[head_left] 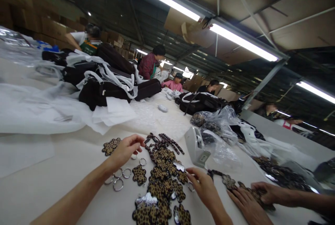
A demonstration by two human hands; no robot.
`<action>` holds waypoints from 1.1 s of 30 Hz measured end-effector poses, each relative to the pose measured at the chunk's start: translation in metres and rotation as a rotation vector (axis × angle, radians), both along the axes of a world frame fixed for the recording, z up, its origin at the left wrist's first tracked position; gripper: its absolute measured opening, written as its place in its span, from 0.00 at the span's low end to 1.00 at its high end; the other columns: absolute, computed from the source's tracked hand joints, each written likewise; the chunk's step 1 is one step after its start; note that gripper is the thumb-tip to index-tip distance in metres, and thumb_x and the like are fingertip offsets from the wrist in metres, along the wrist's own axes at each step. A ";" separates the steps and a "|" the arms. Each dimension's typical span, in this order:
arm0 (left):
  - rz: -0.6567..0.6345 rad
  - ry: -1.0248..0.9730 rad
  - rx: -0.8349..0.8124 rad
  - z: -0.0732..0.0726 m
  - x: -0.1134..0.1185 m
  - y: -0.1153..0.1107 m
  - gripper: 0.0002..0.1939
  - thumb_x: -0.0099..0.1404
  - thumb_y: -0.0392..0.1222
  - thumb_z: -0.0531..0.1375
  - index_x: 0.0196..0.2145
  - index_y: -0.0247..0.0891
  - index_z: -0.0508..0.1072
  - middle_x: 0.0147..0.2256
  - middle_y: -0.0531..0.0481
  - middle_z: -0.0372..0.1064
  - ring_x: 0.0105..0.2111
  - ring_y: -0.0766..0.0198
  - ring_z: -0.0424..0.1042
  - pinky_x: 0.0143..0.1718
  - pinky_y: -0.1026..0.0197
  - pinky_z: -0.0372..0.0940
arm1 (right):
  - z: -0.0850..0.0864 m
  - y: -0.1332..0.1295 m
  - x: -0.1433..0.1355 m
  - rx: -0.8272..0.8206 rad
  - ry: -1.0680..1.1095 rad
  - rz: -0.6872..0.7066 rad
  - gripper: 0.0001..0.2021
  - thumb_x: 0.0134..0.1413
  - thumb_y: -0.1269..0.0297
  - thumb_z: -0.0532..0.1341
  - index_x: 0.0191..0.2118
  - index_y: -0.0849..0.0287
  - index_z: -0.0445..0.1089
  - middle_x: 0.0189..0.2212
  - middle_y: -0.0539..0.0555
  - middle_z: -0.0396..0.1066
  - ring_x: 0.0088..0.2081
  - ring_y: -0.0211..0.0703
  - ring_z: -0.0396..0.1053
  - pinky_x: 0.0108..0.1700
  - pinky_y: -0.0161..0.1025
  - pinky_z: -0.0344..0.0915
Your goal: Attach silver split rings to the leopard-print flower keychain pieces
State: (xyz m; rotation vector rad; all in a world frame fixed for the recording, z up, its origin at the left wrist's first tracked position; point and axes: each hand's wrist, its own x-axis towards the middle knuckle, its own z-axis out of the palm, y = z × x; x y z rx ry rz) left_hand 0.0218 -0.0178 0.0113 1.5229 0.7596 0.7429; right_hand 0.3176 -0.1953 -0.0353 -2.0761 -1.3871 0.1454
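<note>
My left hand (pixel 129 148) has its fingers curled together beside the beaded-looking dark straps (pixel 167 141); whatever is between the fingertips is hidden. Beneath its wrist lies a flower-shaped leopard-print charm (pixel 111 146). Several silver rings (pixel 118 184) rest near that forearm, close to a single leopard-print charm (pixel 139 175). At the right edge of the charm pile (pixel 159 172), my right hand (pixel 201 183) has its fingertips closed at the rim of a leopard-print charm (pixel 181 176). A silver ring (pixel 191 186) shows just under those fingers. Some charms in the pile have a shiny silver face (pixel 148 200).
At right, a co-worker's two hands (pixel 248 204) press on leopard-print pieces. A grey-white box-like holder (pixel 195 146) and clear plastic bags (pixel 222 124) stand beyond my right hand. Black bags with white-wrapped straps (pixel 104 89) fill the far left. White sheets (pixel 112 111) lie before them.
</note>
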 end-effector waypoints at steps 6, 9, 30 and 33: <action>0.019 -0.022 -0.006 -0.003 -0.001 0.006 0.14 0.55 0.43 0.53 0.37 0.37 0.70 0.38 0.46 0.74 0.34 0.61 0.71 0.35 0.60 0.64 | -0.035 0.018 -0.020 -0.094 0.024 -0.008 0.23 0.54 0.60 0.53 0.52 0.62 0.73 0.57 0.63 0.68 0.60 0.57 0.63 0.62 0.52 0.56; 0.016 -0.018 0.000 -0.004 0.000 0.007 0.13 0.54 0.42 0.53 0.36 0.37 0.71 0.37 0.46 0.74 0.33 0.61 0.70 0.34 0.60 0.64 | -0.039 0.018 -0.035 -0.077 0.146 0.058 0.26 0.57 0.58 0.52 0.58 0.63 0.67 0.61 0.61 0.62 0.63 0.53 0.59 0.64 0.50 0.54; -0.165 0.020 -0.032 -0.003 0.003 -0.009 0.10 0.55 0.42 0.55 0.32 0.36 0.72 0.32 0.49 0.72 0.29 0.64 0.67 0.31 0.62 0.60 | 0.006 0.000 -0.054 0.068 0.689 0.022 0.11 0.44 0.57 0.66 0.25 0.58 0.67 0.16 0.44 0.67 0.18 0.37 0.65 0.21 0.33 0.63; -0.316 0.000 -0.116 -0.007 0.009 -0.023 0.10 0.54 0.41 0.56 0.31 0.35 0.73 0.30 0.50 0.71 0.26 0.66 0.66 0.28 0.64 0.58 | 0.019 0.023 -0.084 0.134 0.841 0.039 0.17 0.39 0.54 0.71 0.27 0.59 0.67 0.15 0.44 0.69 0.18 0.36 0.67 0.21 0.31 0.65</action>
